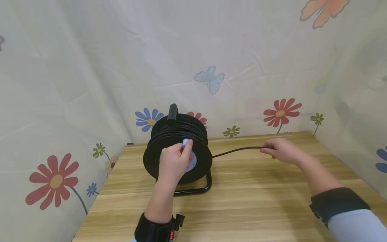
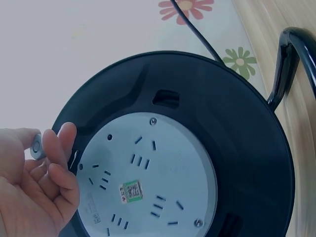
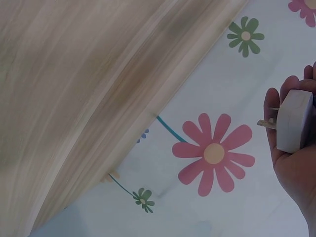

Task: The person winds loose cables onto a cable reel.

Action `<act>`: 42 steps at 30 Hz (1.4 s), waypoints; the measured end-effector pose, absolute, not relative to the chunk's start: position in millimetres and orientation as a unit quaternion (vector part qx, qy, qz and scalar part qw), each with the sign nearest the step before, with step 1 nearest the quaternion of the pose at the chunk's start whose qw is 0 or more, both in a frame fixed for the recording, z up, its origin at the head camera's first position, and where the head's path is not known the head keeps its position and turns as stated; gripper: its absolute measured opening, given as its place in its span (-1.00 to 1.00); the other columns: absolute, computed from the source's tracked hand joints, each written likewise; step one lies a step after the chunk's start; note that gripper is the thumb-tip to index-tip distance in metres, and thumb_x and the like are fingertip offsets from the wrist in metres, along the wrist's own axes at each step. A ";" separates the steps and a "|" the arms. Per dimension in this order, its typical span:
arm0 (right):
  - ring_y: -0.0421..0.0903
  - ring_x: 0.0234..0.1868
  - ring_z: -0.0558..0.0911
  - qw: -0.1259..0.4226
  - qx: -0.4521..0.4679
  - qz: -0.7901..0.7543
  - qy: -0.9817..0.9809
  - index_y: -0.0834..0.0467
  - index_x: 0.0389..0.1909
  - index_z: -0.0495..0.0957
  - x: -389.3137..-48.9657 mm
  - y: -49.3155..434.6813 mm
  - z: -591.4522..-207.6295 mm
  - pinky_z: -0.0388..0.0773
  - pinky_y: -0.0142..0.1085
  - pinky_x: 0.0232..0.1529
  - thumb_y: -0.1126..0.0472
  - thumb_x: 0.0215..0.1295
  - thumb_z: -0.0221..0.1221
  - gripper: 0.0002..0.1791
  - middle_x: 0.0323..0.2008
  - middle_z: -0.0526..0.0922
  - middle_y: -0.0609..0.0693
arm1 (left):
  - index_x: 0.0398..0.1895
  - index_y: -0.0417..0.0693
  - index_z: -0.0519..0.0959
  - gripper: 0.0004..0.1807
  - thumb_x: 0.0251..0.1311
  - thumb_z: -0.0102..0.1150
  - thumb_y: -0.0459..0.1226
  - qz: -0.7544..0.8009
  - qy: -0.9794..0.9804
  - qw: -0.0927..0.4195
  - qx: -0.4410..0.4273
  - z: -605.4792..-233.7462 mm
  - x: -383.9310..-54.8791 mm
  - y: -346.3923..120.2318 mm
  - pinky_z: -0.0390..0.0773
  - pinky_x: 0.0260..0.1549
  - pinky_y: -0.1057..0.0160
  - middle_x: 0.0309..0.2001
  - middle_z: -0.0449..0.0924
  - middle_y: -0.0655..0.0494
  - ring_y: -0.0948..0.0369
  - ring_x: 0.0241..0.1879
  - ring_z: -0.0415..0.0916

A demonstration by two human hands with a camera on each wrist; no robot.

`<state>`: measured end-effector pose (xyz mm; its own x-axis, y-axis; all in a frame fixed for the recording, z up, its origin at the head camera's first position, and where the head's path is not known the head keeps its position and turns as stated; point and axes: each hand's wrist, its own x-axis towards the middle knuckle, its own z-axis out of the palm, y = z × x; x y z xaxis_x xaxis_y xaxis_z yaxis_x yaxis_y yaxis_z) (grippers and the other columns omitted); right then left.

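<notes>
A black cable reel [image 1: 154, 159] stands on its tubular stand [image 1: 193, 192], with black cable wound round its drum. My left hand [image 1: 172, 163] is at the front of the reel and grips the pale crank knob [image 1: 185, 142] between thumb and fingers. In the left wrist view, the reel's round grey socket panel [image 2: 190, 163] has several outlets and a small code sticker. A length of cable [image 1: 239, 150] runs off the reel to my right hand [image 1: 281, 150], above the table's right side. In the right wrist view, that hand holds a white plug [image 3: 295, 121], its metal pins exposed.
The reel stands near the back of a wood-grain table [image 1: 242, 201]. A pale curtain [image 1: 169, 50] with printed flowers and butterflies hangs behind and on both sides. The reel's black carrying handle [image 1: 173, 114] rises above the drum.
</notes>
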<state>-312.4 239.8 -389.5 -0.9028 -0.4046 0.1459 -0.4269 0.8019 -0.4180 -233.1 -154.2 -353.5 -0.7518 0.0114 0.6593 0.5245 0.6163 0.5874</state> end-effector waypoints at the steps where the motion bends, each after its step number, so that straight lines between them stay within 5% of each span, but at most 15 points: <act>1: -0.10 -0.49 0.49 0.020 0.219 0.228 -0.949 0.06 -0.32 0.57 -311.7 238.0 -389.3 0.44 -0.19 -0.46 0.05 0.39 0.12 -0.82 -0.56 0.50 -0.09 | -0.84 0.07 0.40 -0.41 0.36 -0.04 0.09 -0.405 -0.842 0.317 -0.163 -354.1 -233.3 -152.9 0.25 -0.89 0.23 -0.82 0.42 0.33 0.35 -0.83 0.29; 10: -0.12 -0.58 0.42 0.002 0.238 0.239 -0.941 0.05 -0.33 0.57 -313.0 219.6 -390.7 0.37 -0.21 -0.53 0.08 0.37 0.14 -0.85 -0.60 0.48 -0.06 | -0.78 0.07 0.42 -0.43 0.38 -0.08 0.10 -0.409 -0.854 0.268 -0.177 -357.9 -233.5 -137.8 0.41 -0.82 0.26 -0.72 0.54 0.32 0.43 -0.82 0.38; 18: -0.13 -0.62 0.40 -0.032 0.259 0.272 -0.926 0.03 -0.31 0.57 -314.1 197.8 -394.5 0.34 -0.22 -0.54 0.06 0.39 0.12 -0.84 -0.61 0.50 0.00 | -0.82 0.09 0.40 -0.42 0.39 -0.09 0.07 -0.354 -0.881 0.255 -0.180 -364.4 -234.3 -127.0 0.35 -0.76 0.26 -0.75 0.51 0.39 0.42 -0.69 0.39; 29: -0.16 -0.62 0.46 -0.064 0.303 0.286 -0.907 0.02 -0.24 0.57 -315.9 169.3 -398.6 0.44 -0.16 -0.40 0.08 0.44 0.05 -0.84 -0.62 0.53 -0.07 | -0.83 0.04 0.48 -0.37 0.39 -0.13 0.11 -0.338 -0.919 0.108 -0.175 -377.7 -238.0 -117.4 0.28 -0.78 0.27 -0.81 0.48 0.32 0.26 -0.78 0.37; 42: -0.16 -0.60 0.49 -0.098 0.314 0.315 -0.890 0.09 -0.23 0.60 -325.4 135.5 -413.1 0.42 -0.24 -0.51 0.19 0.43 0.05 -0.85 -0.60 0.57 -0.04 | -0.91 0.02 0.38 -0.36 0.34 -0.05 0.08 -0.270 -0.950 0.025 -0.158 -388.6 -242.8 -117.6 0.18 -0.82 0.30 -0.91 0.29 0.25 0.23 -0.85 0.29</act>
<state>-325.4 135.5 -413.1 -0.7841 -0.6202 0.0240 -0.4973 0.6047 -0.6221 -242.8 -117.6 -388.6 -0.9488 0.2868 0.1328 0.3137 0.8046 0.5041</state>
